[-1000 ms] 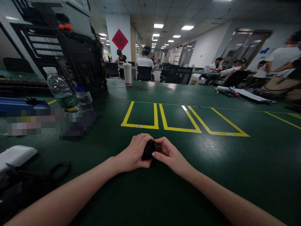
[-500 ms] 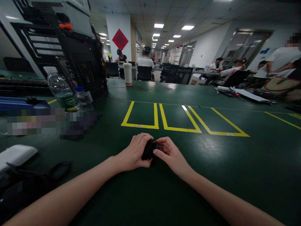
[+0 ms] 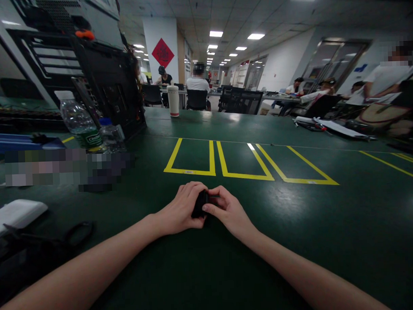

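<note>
A small black object (image 3: pixel 199 204) is between my two hands, just above or on the dark green table (image 3: pixel 204 272); its kind is too dark to make out. My left hand (image 3: pixel 181 206) wraps round it from the left, fingers over the top and thumb low at the near side. From the right, my right hand (image 3: pixel 227 211) pinches at its right end with thumb and fingertips. Whatever small part those fingertips hold is hidden.
Beyond my hands, yellow tape outlines (image 3: pixel 244 176) mark the table. On the left stand a clear water bottle (image 3: pixel 79 118), a smaller blue-capped bottle (image 3: pixel 111 135), a black computer case (image 3: pixel 105 81) and a white box (image 3: pixel 19 216). A white cup (image 3: pixel 173 101) stands at the far edge. People sit beyond.
My right hand has moved slightly left, closer against the black object. A small dark part that showed between the hands is no longer distinct. The left hand keeps its hold.
</note>
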`<control>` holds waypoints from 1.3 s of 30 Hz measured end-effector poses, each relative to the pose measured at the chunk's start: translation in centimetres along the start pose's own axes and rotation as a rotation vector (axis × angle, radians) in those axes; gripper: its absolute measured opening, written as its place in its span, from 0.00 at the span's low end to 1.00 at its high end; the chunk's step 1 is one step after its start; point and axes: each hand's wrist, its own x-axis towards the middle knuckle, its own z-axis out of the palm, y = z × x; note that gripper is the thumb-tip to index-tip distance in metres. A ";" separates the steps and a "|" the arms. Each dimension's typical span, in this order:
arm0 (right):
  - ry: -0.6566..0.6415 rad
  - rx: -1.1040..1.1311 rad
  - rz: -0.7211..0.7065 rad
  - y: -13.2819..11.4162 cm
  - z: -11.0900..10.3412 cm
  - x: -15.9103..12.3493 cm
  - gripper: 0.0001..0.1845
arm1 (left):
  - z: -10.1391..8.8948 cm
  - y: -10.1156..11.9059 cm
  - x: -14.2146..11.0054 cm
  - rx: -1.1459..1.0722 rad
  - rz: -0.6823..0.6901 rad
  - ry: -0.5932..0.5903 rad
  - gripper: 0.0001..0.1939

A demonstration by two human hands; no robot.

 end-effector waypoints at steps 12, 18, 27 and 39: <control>-0.030 -0.050 0.002 -0.2 -0.2 0.1 0.10 | 0.6 -0.6 0.1 0.005 0.007 0.020 0.30; -0.055 0.012 -0.007 0.2 -0.1 -0.3 0.13 | 1.1 -0.9 0.0 0.005 0.027 0.068 0.32; -0.026 -0.001 -0.004 -0.2 -0.1 -0.2 0.09 | 0.6 -0.5 0.1 0.001 0.015 0.051 0.31; -0.079 -0.021 0.003 -0.1 -0.3 -0.3 0.12 | 1.1 -0.9 0.1 0.024 0.022 0.087 0.31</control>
